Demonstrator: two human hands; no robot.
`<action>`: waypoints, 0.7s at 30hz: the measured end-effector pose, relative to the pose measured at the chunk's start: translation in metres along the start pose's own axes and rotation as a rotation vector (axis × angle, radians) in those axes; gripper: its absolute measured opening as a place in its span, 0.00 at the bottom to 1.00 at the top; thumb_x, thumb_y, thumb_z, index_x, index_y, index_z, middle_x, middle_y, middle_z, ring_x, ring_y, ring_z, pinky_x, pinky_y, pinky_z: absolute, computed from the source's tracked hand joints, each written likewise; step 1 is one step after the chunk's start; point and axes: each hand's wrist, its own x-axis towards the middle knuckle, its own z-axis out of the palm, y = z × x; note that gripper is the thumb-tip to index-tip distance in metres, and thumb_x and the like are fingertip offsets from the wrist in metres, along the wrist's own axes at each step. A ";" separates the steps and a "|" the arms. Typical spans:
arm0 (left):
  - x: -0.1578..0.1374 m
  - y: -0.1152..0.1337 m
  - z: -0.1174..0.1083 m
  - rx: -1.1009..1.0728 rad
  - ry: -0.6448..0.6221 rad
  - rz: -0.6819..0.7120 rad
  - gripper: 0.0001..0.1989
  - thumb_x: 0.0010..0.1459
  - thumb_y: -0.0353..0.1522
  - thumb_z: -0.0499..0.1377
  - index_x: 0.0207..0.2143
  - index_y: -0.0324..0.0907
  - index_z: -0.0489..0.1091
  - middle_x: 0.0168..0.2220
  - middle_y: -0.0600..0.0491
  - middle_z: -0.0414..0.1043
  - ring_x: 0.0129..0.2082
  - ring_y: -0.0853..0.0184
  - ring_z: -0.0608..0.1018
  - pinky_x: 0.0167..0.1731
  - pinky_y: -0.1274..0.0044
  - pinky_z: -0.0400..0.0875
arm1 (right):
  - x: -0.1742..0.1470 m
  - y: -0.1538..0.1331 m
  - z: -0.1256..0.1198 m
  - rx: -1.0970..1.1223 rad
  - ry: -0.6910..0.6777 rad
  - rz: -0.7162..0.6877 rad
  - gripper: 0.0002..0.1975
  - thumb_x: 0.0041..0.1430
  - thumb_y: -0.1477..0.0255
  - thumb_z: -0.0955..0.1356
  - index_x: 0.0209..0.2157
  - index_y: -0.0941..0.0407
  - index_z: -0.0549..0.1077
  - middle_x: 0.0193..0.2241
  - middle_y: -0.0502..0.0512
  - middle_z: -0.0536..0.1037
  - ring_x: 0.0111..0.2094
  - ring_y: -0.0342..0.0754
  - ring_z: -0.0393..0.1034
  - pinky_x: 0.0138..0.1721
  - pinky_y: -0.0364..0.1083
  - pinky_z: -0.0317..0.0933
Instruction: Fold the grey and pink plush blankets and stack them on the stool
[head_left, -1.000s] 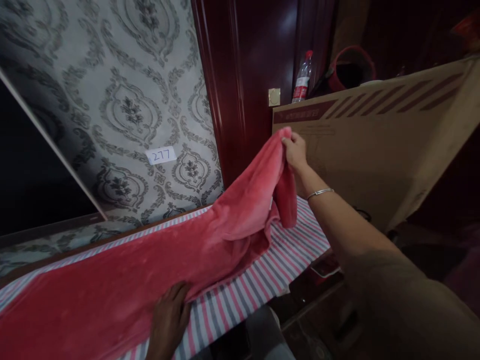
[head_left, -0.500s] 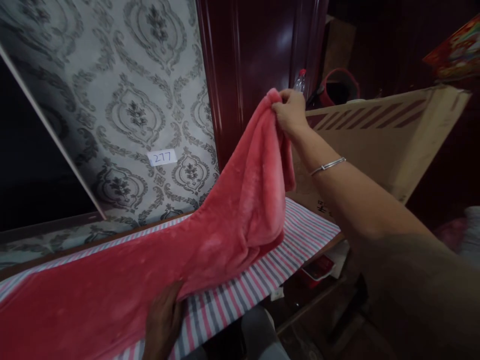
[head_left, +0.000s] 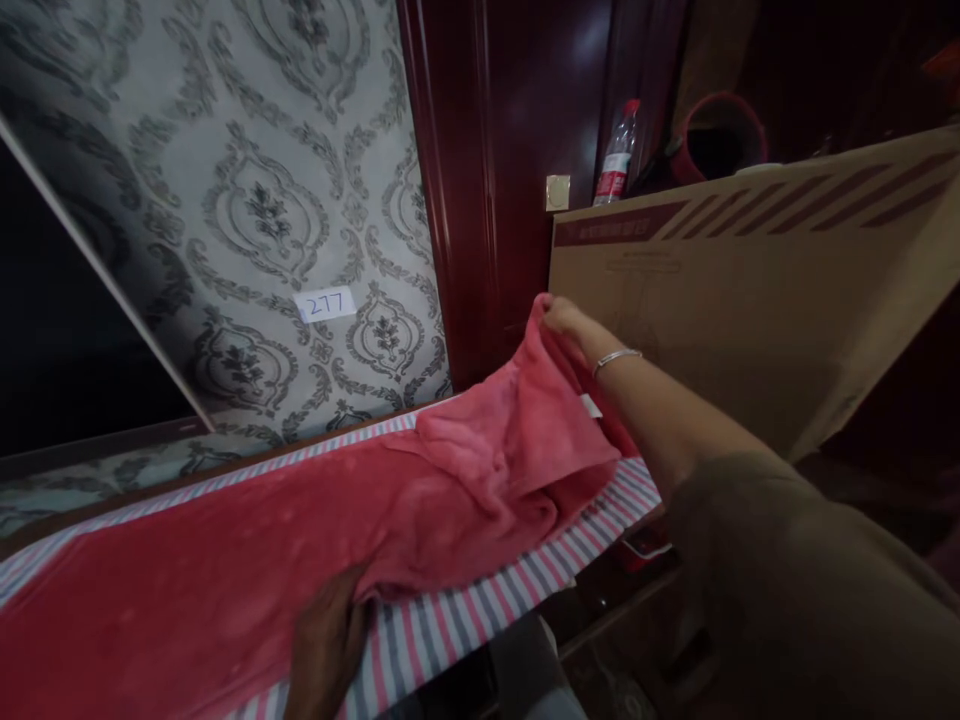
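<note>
Well, the red cloth (head_left: pixel 247 570) runs from lower left to middle right, the right hand (head_left: pixel 566 318) pinches its raised end, I can't tell if the left hand (head_left: pixel 330 635) grips, and this straightening probably needs gentle lowering.

Pinkish-red fabric (head_left: pixel 225 570); pink/gry/wht striped cloth (head_left: pixel 480 612); gry floral-patt. wallpaper (head_left: pixel 274 225)

The scene is dim, its light source unseen; the damask wallpaper (head_left: pixel 277 180) shows brightest. Soft vertical glare streaks the glossy dark-red door (head_left: pixel 525 90). The coral plush fabric (head_left: pixel 375 515) pales where lifted. The left hand (head_left: pixel 326 635) lies in shadow, the right hand (head_left: pixel 564 316) looks slightly soft, and wide-angle distortion stretches the murky sleeve (head_left: pixel 810 580) near the edge.
</note>
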 end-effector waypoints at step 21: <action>0.008 0.000 -0.001 -0.029 -0.132 -0.084 0.18 0.61 0.41 0.51 0.44 0.42 0.75 0.39 0.47 0.82 0.37 0.58 0.82 0.37 0.70 0.76 | -0.186 0.182 0.074 -0.268 -0.009 0.271 0.12 0.54 0.72 0.69 0.41 0.54 0.79 0.37 0.57 0.79 0.44 0.53 0.72 0.44 0.46 0.60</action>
